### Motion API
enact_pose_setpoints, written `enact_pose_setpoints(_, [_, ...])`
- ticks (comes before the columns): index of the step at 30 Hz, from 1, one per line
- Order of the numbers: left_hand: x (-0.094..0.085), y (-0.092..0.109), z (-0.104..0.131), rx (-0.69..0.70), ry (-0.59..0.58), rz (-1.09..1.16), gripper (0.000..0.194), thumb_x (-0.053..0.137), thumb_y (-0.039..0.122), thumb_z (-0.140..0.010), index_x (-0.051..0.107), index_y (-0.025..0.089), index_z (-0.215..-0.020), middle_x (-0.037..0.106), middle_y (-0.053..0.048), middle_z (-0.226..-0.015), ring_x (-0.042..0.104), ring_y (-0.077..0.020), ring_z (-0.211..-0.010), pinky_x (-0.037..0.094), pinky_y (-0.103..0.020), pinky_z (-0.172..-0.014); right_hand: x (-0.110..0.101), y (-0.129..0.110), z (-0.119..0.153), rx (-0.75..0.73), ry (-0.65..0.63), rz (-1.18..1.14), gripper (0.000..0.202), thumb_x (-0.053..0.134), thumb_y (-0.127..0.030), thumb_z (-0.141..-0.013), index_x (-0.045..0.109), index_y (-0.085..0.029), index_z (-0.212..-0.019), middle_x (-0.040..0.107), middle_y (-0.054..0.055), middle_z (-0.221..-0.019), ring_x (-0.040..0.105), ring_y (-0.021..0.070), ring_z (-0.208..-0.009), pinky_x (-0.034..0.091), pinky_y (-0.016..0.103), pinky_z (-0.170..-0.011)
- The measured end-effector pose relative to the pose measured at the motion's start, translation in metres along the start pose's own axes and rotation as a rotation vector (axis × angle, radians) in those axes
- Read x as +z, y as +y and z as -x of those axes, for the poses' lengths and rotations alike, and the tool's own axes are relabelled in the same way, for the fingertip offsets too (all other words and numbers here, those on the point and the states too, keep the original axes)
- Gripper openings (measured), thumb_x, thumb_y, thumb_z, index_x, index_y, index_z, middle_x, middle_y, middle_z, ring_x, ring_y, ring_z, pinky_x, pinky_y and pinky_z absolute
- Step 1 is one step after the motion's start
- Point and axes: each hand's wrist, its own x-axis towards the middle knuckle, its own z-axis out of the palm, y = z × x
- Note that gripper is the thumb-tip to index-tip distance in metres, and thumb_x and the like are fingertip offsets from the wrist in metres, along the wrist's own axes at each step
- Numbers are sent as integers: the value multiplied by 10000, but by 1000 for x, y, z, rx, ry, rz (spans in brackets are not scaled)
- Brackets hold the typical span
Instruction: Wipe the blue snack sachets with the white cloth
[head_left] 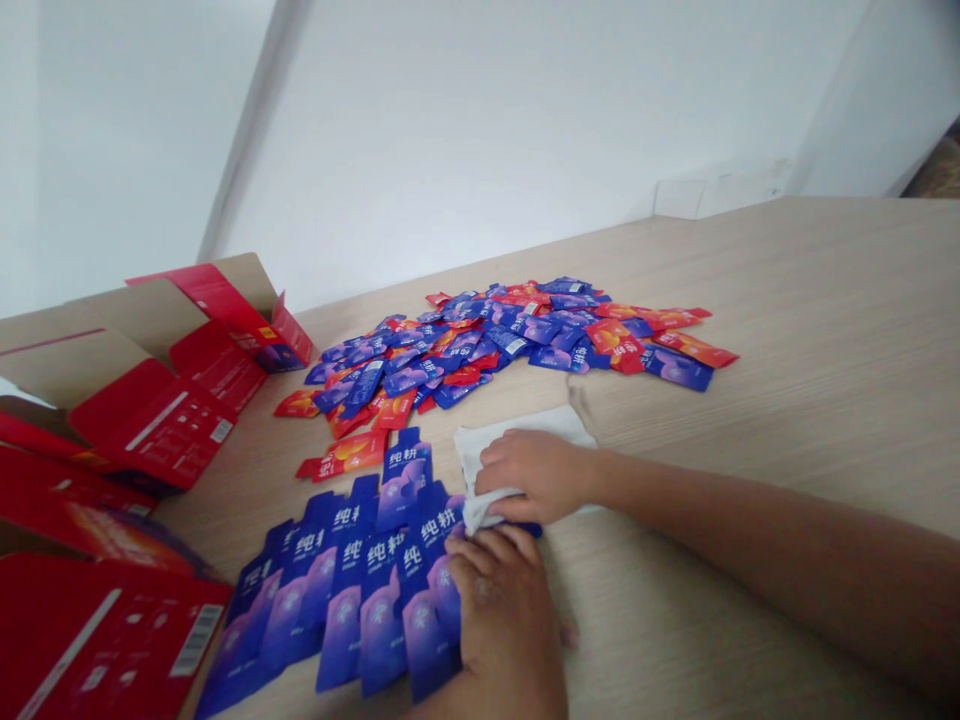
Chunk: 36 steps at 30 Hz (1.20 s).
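My right hand (536, 475) is closed on a folded white cloth (480, 445), part of which lies flat on the table. Just below it, my left hand (502, 610) has its fingers curled round a blue sachet (531, 528); only a bit of this sachet shows between the two hands, and the cloth touches it or lies close against it. Left of my left hand, overlapping blue-purple sachets (382, 610) lie in fanned rows, printed sides up. One more blue sachet (405, 475) sits at the upper edge of these rows.
A loose heap of blue and red-orange sachets (465, 345) spreads across the table behind my hands. Open red cartons (165, 420) stand along the left side, another red carton (97, 630) nearest me. A white wall (480, 130) bounds the wooden table (787, 400).
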Motion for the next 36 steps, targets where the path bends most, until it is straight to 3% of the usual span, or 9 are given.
enact_pose_setpoints(3, [-1,0,0,7,1,-9,671,719,464,-562,605,79,-1100,652,-248,-1055,571,-444,-1020,434,-487,-809,2,0,-2,-22,-8,-3,242,491,-377,-866,614,-202,-979,627,55,-878,552,198,-834,365,315,-712])
enact_pose_setpoints(9, [-1,0,1,5,7,-47,658,707,463,-567,608,65,-1081,628,-285,-1098,581,-435,-1009,443,-478,-808,-1,11,2,168,18,23,252,454,-366,-890,605,-175,-957,622,77,-899,558,207,-819,363,325,-725])
enact_pose_setpoints(15, [3,1,0,5,62,-59,437,620,307,-672,620,99,-1056,665,-244,-1032,603,-405,-975,446,-494,-797,2,-2,0,2,34,21,228,490,-369,-865,603,-200,-968,626,65,-896,549,214,-850,367,335,-734])
enact_pose_setpoints(19, [6,2,0,-14,83,-87,380,578,293,-705,634,107,-1032,672,-235,-1027,608,-401,-958,443,-494,-785,3,-1,-2,71,9,22,238,486,-378,-868,605,-204,-978,627,63,-901,559,220,-839,378,335,-724])
enact_pose_setpoints(23, [4,2,0,-13,66,-91,473,641,364,-661,633,94,-1049,656,-251,-1064,589,-420,-994,422,-488,-815,0,5,0,170,10,28,248,476,-363,-875,608,-177,-971,626,81,-906,561,216,-821,375,337,-728])
enact_pose_setpoints(29, [-2,1,0,-14,5,-23,707,734,502,-526,620,78,-1079,653,-258,-1057,572,-443,-1019,425,-465,-810,2,-1,-1,8,-17,6,224,486,-375,-862,602,-207,-955,622,55,-880,556,212,-838,367,319,-713])
enact_pose_setpoints(34, [-4,0,-1,-25,6,-45,785,738,584,-465,631,104,-1077,647,-260,-1082,578,-436,-1015,431,-448,-812,1,5,0,167,17,33,245,449,-380,-887,589,-194,-963,620,62,-898,556,206,-805,360,315,-699])
enact_pose_setpoints(36, [-5,0,0,-19,4,-38,844,759,596,-404,632,103,-1077,648,-263,-1076,576,-440,-1015,433,-445,-817,0,7,0,167,16,42,243,447,-377,-888,588,-193,-957,621,63,-896,554,205,-804,358,315,-698])
